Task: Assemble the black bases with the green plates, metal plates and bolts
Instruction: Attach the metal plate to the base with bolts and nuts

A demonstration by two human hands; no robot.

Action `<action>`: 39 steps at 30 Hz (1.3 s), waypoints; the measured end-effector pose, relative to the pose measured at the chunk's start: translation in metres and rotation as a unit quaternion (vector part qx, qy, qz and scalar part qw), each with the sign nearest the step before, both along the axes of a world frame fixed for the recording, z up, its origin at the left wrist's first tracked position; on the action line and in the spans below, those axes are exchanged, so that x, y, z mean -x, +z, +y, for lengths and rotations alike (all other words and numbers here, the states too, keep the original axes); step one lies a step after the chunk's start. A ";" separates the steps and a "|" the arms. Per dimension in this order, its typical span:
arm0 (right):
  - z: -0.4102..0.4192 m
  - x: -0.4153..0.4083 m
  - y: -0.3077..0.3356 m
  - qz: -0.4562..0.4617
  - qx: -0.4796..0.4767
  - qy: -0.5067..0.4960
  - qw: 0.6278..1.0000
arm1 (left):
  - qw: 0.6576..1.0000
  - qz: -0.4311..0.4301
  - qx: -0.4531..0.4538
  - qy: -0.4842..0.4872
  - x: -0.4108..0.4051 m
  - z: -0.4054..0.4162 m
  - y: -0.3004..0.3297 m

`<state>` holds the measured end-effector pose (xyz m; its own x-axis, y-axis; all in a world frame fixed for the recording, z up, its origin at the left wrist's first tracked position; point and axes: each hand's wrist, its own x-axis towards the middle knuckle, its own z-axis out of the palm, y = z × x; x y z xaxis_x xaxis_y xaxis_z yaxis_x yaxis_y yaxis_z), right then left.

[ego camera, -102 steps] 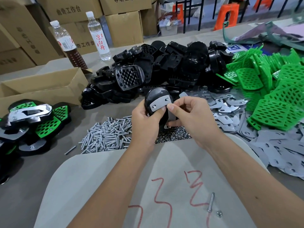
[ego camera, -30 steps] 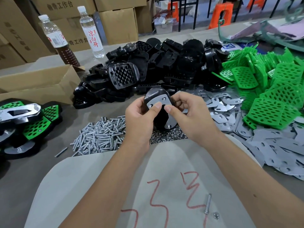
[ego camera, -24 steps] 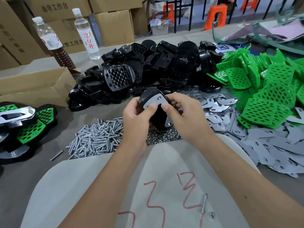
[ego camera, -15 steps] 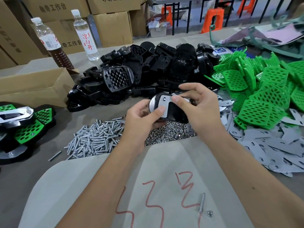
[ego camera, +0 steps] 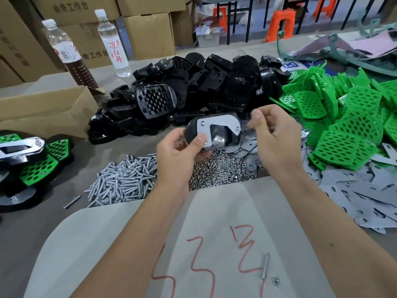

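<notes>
My left hand [ego camera: 178, 151] grips a black base [ego camera: 193, 130] above the nut pile, its thumb pressing on the C-shaped metal plate [ego camera: 217, 122] laid over it. My right hand [ego camera: 277, 143] hovers just right of the base, off it, with blurred fingers curled and thumb against forefinger. Whether they pinch anything is unclear. Loose black bases [ego camera: 204, 82] are heaped behind, green plates [ego camera: 348, 117] at the right, flat metal plates [ego camera: 365, 190] at the near right. Bolts [ego camera: 122, 179] and nuts [ego camera: 221, 171] lie in front of me.
Finished assemblies [ego camera: 32, 160] are stacked at the left edge, beside an open cardboard box [ego camera: 43, 112]. Two bottles [ego camera: 112, 44] stand behind it. A sheet with red marks [ego camera: 214, 211] covers the near table, with one bolt [ego camera: 265, 266] and a nut [ego camera: 275, 281] on it.
The base has been turned from upright to lying sideways. My right hand has let go of it and drawn off to the right. My left hand alone holds it now.
</notes>
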<state>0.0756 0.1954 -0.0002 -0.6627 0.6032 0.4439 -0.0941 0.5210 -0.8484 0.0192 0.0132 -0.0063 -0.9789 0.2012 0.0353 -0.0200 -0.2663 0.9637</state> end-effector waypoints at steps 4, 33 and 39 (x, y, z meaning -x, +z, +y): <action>0.011 -0.003 -0.004 -0.186 -0.220 -0.097 0.953 | 0.997 -0.013 -0.046 0.062 0.004 -0.002 0.001; -0.015 -0.002 0.002 0.042 0.189 0.183 0.964 | 0.997 -0.037 -0.046 0.040 0.003 -0.004 0.002; -0.014 0.002 0.000 0.065 0.230 0.213 0.947 | 0.998 -0.031 -0.040 0.048 0.003 -0.003 0.001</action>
